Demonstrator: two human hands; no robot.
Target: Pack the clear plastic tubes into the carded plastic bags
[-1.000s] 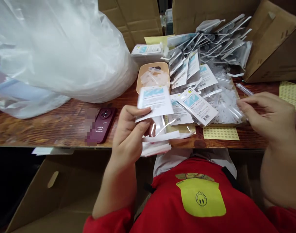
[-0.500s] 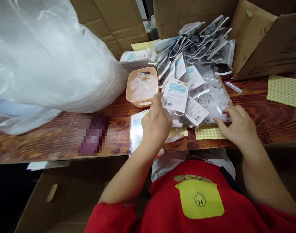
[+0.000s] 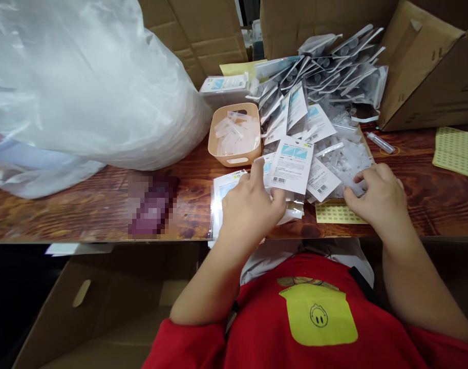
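My left hand (image 3: 253,205) reaches over the bench with its fingers apart. Its thumb is close to the lower left corner of a white printed card packet (image 3: 291,164) lying on a heap of packets; whether they touch I cannot tell. Partly under that hand are flat clear-sleeved packets (image 3: 222,192). My right hand (image 3: 382,200) is curled at the heap's right side, with a gap between thumb and forefinger. Small clear plastic pieces (image 3: 351,159) lie beside its fingertips. Nothing shows in either hand.
A peach basket (image 3: 234,161) holds translucent pieces. Behind the heap are filled packets (image 3: 334,72) and a cardboard box (image 3: 429,72). A big white plastic bag (image 3: 103,92) takes up the left. Yellow sticker sheets (image 3: 337,212) and a clear tube (image 3: 380,142) lie at right.
My left hand has spread its fingers, with the thumb now out to the right. The top card packet has shifted slightly toward me. My right hand stays by the clear pieces. The view has shifted somewhat.
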